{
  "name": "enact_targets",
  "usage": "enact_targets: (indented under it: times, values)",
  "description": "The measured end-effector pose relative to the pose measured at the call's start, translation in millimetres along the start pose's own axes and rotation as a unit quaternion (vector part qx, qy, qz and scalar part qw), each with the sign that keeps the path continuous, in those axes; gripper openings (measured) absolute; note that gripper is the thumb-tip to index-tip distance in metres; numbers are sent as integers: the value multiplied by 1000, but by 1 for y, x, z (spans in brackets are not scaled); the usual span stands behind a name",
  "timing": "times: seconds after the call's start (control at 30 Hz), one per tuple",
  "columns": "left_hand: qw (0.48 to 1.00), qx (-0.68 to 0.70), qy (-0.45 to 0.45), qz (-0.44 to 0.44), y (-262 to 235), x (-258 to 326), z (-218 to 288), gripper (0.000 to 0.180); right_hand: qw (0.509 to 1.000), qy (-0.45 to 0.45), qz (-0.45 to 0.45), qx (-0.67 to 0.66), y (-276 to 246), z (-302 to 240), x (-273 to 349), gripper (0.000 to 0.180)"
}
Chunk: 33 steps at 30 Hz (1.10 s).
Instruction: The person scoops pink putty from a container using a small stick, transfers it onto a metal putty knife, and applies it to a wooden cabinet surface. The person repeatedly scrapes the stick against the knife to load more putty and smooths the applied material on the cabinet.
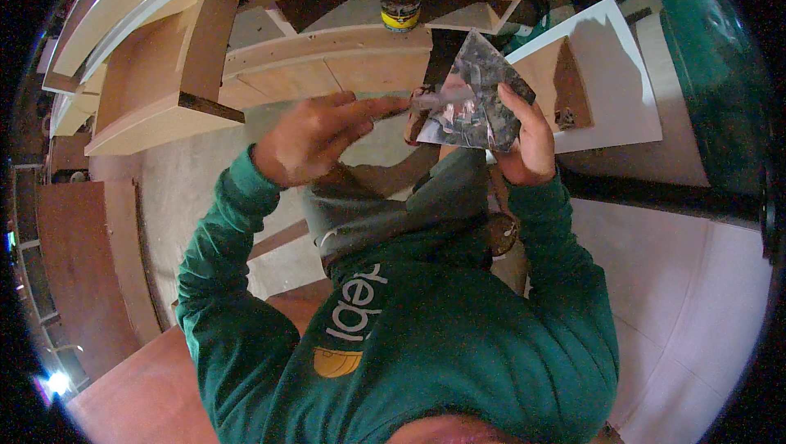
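Note:
My right hand [532, 137] grips a pointed, flat grey mottled piece [483, 76] by its right edge, with the thumb over its face. The piece is tilted and shiny, with streaks across it. My left hand [315, 137] is closed, its index finger reaching right to the left edge of the piece. A small pale, blurred shape [426, 103] lies between those fingertips and the piece; whether it is a tool or a reflection is unclear. Beyond my hands, a small yellow and dark can [400, 12] stands on a wooden ledge.
An open wooden drawer or box [164, 76] juts out at the upper left. A white panel [626, 84] with a brown piece [565, 88] on it lies at the right. A dark bar [655, 192] crosses beside my right arm. A reddish-brown board [164, 387] is at the lower left.

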State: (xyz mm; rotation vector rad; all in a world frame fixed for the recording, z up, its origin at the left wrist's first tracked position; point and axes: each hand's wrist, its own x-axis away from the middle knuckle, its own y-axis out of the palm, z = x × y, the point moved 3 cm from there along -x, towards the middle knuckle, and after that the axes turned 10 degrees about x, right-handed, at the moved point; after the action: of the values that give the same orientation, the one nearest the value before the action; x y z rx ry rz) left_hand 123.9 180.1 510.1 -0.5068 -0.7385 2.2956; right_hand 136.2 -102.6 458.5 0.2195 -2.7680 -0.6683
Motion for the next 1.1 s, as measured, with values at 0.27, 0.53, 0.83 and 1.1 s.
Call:
enact_targets:
  times: [0.27,0.53,0.83,1.1]
  values:
    - [999,28,-23,-22,3,-4,10,46,999,-17,16,44,-15,5,-4,34]
    - [998,61,-13,-7,4,-2,8,46,997,-31,65,12,1,2,1,21]
    - [996,54,46,48,6,-1,-1,47,995,-29,92,3,-4,9,1,22]
    - [997,69,-23,-20,6,0,8,48,996,-27,85,-6,6,-2,9,18]
